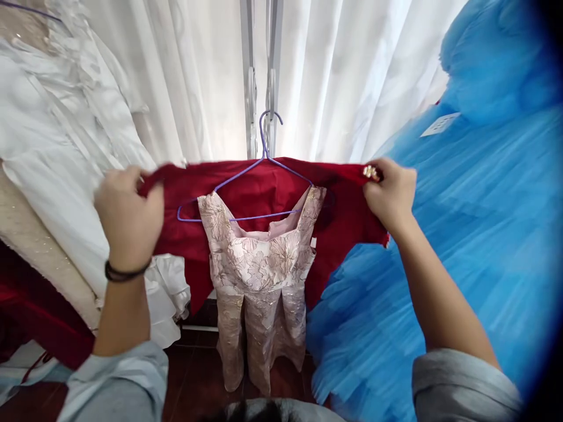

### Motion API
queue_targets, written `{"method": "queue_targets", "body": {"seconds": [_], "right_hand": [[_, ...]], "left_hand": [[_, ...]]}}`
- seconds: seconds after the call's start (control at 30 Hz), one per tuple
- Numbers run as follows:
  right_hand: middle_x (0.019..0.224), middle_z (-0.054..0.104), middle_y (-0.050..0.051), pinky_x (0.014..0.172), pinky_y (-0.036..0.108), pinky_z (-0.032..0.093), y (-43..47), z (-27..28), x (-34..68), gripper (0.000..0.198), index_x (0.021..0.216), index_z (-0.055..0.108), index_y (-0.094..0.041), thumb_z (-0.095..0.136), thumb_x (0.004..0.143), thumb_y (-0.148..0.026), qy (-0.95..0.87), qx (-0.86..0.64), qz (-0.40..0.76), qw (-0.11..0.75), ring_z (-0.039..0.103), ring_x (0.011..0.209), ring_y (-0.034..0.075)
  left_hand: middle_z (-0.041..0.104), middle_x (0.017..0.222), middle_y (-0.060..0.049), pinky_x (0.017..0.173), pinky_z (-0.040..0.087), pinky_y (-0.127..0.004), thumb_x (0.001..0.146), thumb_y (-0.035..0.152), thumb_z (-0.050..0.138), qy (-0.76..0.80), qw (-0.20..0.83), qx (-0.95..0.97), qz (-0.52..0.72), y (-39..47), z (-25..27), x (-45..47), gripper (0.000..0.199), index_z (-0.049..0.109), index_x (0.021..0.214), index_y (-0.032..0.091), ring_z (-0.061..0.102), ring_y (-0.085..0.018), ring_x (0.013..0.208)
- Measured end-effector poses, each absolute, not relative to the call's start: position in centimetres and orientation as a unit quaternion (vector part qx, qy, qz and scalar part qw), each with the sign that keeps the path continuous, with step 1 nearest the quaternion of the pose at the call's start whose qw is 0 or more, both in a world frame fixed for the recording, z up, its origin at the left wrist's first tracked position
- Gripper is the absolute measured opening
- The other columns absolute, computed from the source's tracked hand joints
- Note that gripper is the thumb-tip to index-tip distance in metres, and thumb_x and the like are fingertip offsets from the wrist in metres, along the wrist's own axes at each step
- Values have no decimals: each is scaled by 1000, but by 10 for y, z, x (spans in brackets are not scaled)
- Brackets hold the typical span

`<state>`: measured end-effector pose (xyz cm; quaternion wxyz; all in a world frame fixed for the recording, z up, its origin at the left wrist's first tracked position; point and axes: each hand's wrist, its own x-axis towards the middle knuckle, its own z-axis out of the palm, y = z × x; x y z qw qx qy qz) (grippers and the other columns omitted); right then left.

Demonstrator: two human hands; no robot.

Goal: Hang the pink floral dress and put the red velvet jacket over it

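Note:
A dark red garment (343, 223) is stretched sideways between my two hands, behind a pink floral dress (272, 258). My left hand (129, 208), slightly blurred, pinches its left end. At the other end my right hand (391, 190) grips the red cloth beside a gold, pearly ornament (372, 172). The dress hangs by its wide straps on a purple hanger (240, 174), whose hook is up near a grey metal upright. The hanger passes in front of the red cloth, with its right tip hidden in shadow.
A large blue tulle gown (475, 223) with a white tag (440, 124) fills the right side. White dresses (57, 129) hang at the left, above dark red fabric (39, 310). White curtains (334, 76) and metal uprights (275, 41) stand behind. Below is a dark tiled floor (189, 375).

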<state>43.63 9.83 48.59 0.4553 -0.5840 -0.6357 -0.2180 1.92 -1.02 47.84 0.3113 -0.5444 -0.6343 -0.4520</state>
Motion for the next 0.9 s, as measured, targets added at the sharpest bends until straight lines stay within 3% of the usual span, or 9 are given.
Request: {"method": "queue_targets", "body": {"seconds": [0.07, 0.13, 0.23, 0.37, 0.53, 0.63, 0.73, 0.83, 0.9], "right_hand": [[74, 67, 12, 61, 31, 33, 73, 469, 420, 17, 82, 67, -17, 52, 77, -22, -661, -634, -180, 357, 58, 68, 24], [65, 62, 11, 58, 31, 29, 54, 455, 399, 20, 69, 62, -18, 51, 83, -27, -714, -633, -117, 273, 55, 61, 22], [62, 60, 9, 57, 31, 28, 32, 451, 364, 29, 65, 57, -18, 46, 90, -30, -774, -566, -76, 272, 51, 56, 19], [68, 63, 11, 60, 31, 36, 28, 448, 326, 31, 76, 59, -19, 39, 95, -33, -762, -512, -82, 389, 57, 62, 21], [82, 69, 17, 62, 35, 43, 51, 400, 303, 24, 96, 61, -16, 39, 93, -25, -774, -573, -42, 265, 65, 73, 30], [89, 70, 21, 66, 38, 47, 47, 391, 298, 28, 103, 58, -14, 34, 95, -26, -775, -576, -36, 257, 68, 80, 34], [91, 70, 22, 68, 40, 49, 35, 394, 292, 37, 112, 56, -11, 33, 97, -37, -780, -564, -23, 269, 68, 82, 36], [95, 70, 24, 70, 42, 51, 33, 383, 287, 46, 132, 44, -6, 31, 98, -34, -780, -573, 7, 251, 70, 84, 37], [101, 69, 27, 73, 43, 51, 36, 366, 289, 53, 143, 33, -2, 35, 96, -28, -792, -565, 25, 230, 69, 89, 37]], "left_hand": [[62, 72, -10, 64, 33, -39, 91, 39, 44, -688, 210, -538, -439, -21, 452, 40, 29, 59, 76, 21, 61, -27, 76], [57, 61, -6, 60, 33, -35, 90, 37, 44, -697, 123, -541, -454, -23, 435, 56, 29, 52, 66, 22, 57, -22, 63], [55, 60, -1, 58, 34, -29, 87, 27, 46, -634, 121, -535, -544, -27, 438, 78, 23, 50, 65, 20, 52, -17, 60], [57, 64, -1, 62, 40, -31, 84, 18, 48, -557, 182, -522, -620, -19, 436, 117, 13, 56, 74, 21, 56, -19, 65], [64, 66, -12, 62, 42, -37, 78, 12, 52, -653, 53, -623, -427, 25, 366, 142, 12, 60, 79, 20, 64, -28, 66], [67, 72, -10, 64, 46, -36, 87, 17, 46, -600, 14, -631, -491, 30, 351, 146, 13, 59, 85, 21, 64, -25, 70], [69, 93, -12, 79, 50, -38, 97, 26, 36, -540, 29, -615, -574, 26, 357, 159, 23, 57, 100, 19, 66, -25, 90], [63, 114, -22, 92, 49, -43, 95, 27, 43, -563, 14, -647, -514, 39, 354, 173, 28, 53, 116, 11, 62, -32, 110], [58, 120, -29, 98, 47, -47, 90, 27, 55, -591, -7, -665, -456, 52, 344, 173, 42, 50, 123, 3, 58, -38, 118]]}}
